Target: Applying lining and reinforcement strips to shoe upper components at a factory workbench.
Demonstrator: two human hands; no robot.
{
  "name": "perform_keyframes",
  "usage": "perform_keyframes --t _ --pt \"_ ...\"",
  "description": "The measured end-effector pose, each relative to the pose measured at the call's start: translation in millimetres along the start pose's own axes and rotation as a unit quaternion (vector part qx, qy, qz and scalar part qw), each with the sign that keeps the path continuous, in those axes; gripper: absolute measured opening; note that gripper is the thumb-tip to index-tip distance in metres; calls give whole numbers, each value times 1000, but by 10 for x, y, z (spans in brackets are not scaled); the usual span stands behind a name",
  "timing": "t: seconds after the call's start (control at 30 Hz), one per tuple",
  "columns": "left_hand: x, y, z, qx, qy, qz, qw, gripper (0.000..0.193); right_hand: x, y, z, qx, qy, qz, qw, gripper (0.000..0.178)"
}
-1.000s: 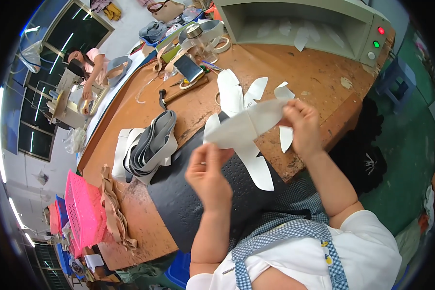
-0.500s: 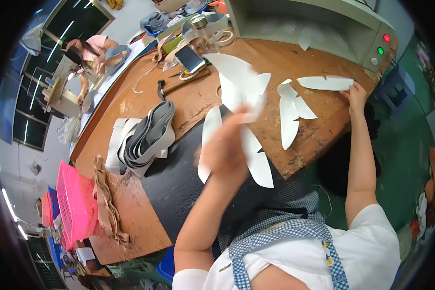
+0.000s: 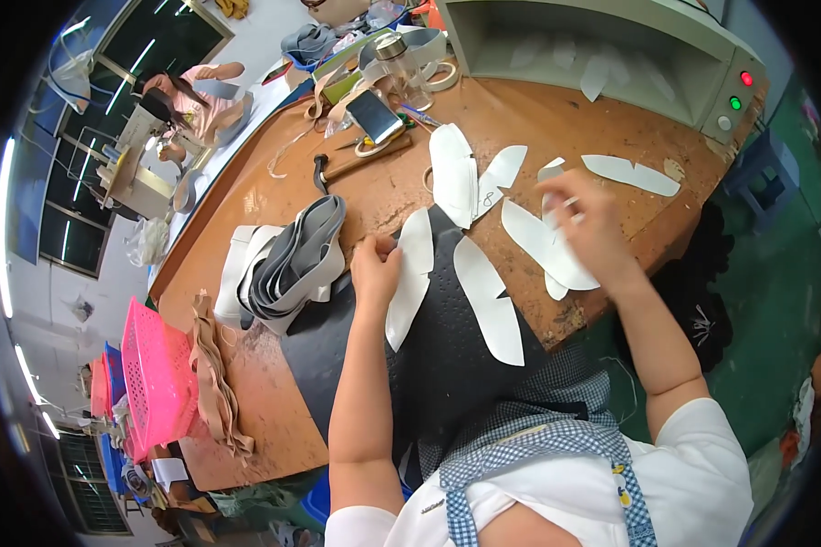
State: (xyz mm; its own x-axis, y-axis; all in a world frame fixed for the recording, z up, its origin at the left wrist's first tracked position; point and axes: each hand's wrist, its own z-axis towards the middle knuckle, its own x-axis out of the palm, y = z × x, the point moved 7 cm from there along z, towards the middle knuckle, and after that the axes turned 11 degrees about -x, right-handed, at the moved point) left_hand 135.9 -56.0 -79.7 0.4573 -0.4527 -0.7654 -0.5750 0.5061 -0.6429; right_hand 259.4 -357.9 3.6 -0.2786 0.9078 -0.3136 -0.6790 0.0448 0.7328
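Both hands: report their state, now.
Left hand: curled at the edge of a white, notched leaf-shaped piece; grip unclear.
Right hand: blurred over white leaf-shaped pieces; cannot tell whether it holds one.

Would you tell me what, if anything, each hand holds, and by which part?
The left hand touches the left edge of a white piece, grip unclear; for the blurred right hand, I cannot tell.

Head fisheye is looking down and forward from near above left hand [image 3: 376, 272] and right hand [image 3: 595, 230], facing across table [image 3: 547, 109].

Right hand [image 3: 595, 230] partly blurred.
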Motion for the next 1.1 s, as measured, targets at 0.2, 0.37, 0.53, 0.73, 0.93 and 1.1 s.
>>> perform_keyframes --t 0.2,0.37,0.53,0.73,0.93,1.1 --pt "108 -147 -288 67 8 -24 997 22 1180 17 -465 69 224 128 964 22" --pt "141 -173 -437 101 24 5 995 22 1503 -101 -586 213 238 261 911 32" --pt "-282 -767 -1045 311 -172 35 934 11 1215 -118 -522 323 157 387 850 36" --pt "-394 -946 -1509 436 -259 86 857 34 891 68 -400 291 86 469 829 22" --pt "-466 -1054 -1550 420 -230 37 877 34 941 93 -433 291 94 486 819 15" --pt "-458 -976 -1462 278 -167 -109 940 24 1028 218 -515 186 125 408 885 11"
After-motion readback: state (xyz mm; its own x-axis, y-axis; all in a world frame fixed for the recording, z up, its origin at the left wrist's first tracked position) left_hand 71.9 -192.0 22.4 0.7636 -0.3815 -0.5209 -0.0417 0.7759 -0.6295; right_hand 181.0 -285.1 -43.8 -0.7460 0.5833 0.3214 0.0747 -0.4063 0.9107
